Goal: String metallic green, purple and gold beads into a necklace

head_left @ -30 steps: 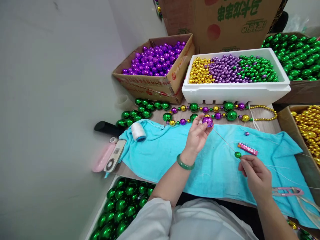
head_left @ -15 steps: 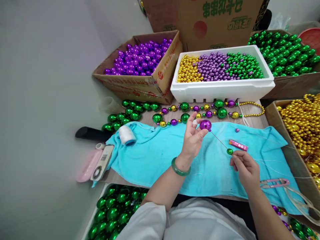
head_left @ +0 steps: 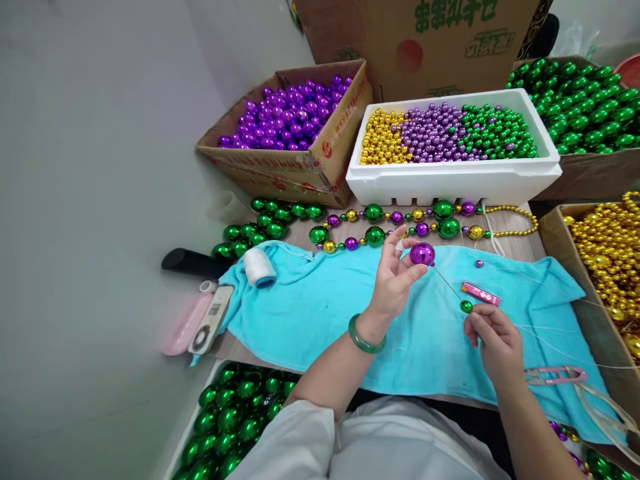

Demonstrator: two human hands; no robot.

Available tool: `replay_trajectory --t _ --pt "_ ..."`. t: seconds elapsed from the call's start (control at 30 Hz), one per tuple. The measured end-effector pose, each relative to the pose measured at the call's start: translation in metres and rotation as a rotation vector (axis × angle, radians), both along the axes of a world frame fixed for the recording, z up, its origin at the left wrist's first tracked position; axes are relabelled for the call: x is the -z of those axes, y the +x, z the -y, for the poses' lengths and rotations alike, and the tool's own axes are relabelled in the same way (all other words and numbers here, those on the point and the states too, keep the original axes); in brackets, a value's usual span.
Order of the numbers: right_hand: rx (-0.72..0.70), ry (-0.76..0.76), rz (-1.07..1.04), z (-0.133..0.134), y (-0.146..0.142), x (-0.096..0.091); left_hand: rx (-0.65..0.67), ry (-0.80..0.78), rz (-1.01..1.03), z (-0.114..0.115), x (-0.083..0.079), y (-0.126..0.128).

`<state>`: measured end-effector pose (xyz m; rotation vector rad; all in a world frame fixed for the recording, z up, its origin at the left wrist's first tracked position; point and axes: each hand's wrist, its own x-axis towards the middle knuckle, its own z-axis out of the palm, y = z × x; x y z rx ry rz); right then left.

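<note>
Towel point(head_left: 310, 307), broad margin beside left hand point(head_left: 393, 283)

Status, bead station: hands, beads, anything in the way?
Left fingers hold large purple bead. Right fingers pinched at small green bead. Thin strand spans between beads. Pink packet on towel near green bead, not between.

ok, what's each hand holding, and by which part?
Left hand: large purple bead, by its lower-left side. Right hand: pinch at small green bead; exact grip hidden.

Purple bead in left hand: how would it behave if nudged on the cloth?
The purple bead would probably roll, being round. Its glossy surface suggests it may be slippery. The creased cloth might slow or stop it.
</note>
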<state>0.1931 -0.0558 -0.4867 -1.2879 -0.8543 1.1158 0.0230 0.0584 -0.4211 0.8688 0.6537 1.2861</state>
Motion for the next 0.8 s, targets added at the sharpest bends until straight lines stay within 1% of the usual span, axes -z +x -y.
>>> replay_trajectory --t 0.1,0.17,0.23,0.33,0.43,0.57,0.63,0.73,0.8 --pt "0.02 0.012 0.062 0.0 0.001 0.003 -0.025 0.068 -0.04 0.0 0.0 0.0" --pt "0.032 0.022 0.072 0.0 0.003 0.004 -0.009 0.086 -0.045 -0.001 -0.001 -0.001" --pt "0.027 0.018 0.039 0.0 0.004 0.006 0.016 0.067 -0.029 -0.001 -0.002 -0.002" --pt "-0.004 -0.009 -0.055 -0.001 0.003 0.007 0.04 -0.01 0.017 0.0 -0.004 -0.002" --pt "-0.021 -0.035 -0.098 -0.003 -0.001 0.007 0.041 -0.046 0.052 0.002 -0.003 0.0" --pt "0.008 -0.026 -0.015 -0.004 -0.004 0.008 0.001 0.038 0.039 0.002 -0.001 0.0" --pt "0.009 -0.02 -0.004 -0.004 -0.003 0.009 0.009 0.061 0.036 0.002 -0.001 -0.001" --pt "-0.01 -0.02 -0.069 -0.004 -0.001 0.012 0.073 -0.007 0.057 0.002 -0.003 -0.004" --pt "-0.018 -0.024 -0.103 -0.004 0.0 0.013 0.092 -0.066 0.061 0.002 -0.002 -0.004"
